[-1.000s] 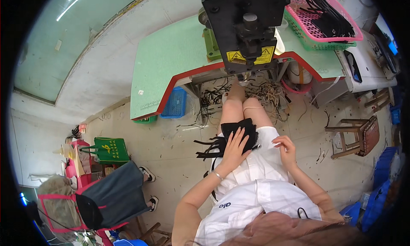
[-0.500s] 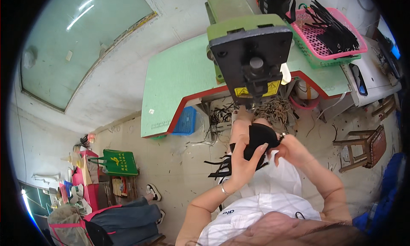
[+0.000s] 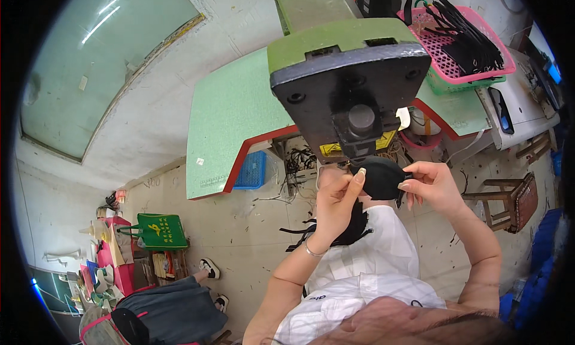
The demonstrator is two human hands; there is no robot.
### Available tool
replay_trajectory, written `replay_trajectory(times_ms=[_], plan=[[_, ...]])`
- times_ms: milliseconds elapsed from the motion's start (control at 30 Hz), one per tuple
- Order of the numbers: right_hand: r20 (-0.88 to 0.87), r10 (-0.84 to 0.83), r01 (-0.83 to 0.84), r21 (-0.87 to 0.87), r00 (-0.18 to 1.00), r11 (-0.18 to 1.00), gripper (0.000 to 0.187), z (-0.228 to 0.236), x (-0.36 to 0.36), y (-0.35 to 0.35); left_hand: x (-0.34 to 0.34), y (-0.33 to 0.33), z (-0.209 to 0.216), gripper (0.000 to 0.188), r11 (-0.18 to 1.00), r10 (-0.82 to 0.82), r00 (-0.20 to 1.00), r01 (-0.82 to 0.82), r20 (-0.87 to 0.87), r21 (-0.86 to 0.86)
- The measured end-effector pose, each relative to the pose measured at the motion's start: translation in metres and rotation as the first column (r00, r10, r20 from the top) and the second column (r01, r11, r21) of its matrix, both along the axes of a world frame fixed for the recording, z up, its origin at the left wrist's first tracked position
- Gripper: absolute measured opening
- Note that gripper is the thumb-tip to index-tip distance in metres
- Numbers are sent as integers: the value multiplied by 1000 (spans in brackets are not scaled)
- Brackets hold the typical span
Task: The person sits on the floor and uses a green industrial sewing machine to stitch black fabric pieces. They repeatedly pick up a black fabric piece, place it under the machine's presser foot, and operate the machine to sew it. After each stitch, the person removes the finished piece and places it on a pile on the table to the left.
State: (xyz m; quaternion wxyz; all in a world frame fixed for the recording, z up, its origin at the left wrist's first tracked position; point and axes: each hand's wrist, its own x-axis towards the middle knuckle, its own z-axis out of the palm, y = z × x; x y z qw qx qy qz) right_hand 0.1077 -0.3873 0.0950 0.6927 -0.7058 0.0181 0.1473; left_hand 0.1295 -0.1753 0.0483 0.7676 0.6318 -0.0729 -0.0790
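Observation:
Just under the head of a green and black machine (image 3: 353, 76), a rounded black fabric piece (image 3: 383, 178) is held up between my two hands. My left hand (image 3: 336, 202) pinches its left edge between thumb and fingers. On the opposite edge, my right hand (image 3: 432, 188) grips it with thumb and forefinger, the other fingers curled loosely. More black fabric with thin straps (image 3: 354, 226) lies on my lap below my left hand. The tip of the machine is close to the upper edge of the piece.
A green table (image 3: 233, 105) with a red edge surrounds the machine. At the right, a pink basket (image 3: 506, 58) holds black strapped pieces. A wooden stool (image 3: 521, 201) stands at right; a green bag (image 3: 162, 231) and a seated person's leg (image 3: 179, 309) are at left.
My hands have raised the black piece toward the machine and spread it flatter between them. My right hand has moved up and outward. The whole view has shifted closer to the machine.

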Motion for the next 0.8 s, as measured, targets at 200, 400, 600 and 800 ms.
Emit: replay_trajectory(times_ms=[200,400,600,800], plan=[[-5,15,-15,-14,1000,1000,20,5,7,5,3,4,12,26,999,46,999,-45,14,-24],[-18,77,-77,-26,997,997,21,14,21,15,-2,13,9,21,993,93,995,-95,-21,-70],[97,228,-228,-20,969,974,22,17,47,26,-5,29,5,15,989,100,994,-105,-53,-103],[159,358,-336,-149,920,930,27,45,64,44,18,46,47,14,970,-102,995,102,-12,219]])
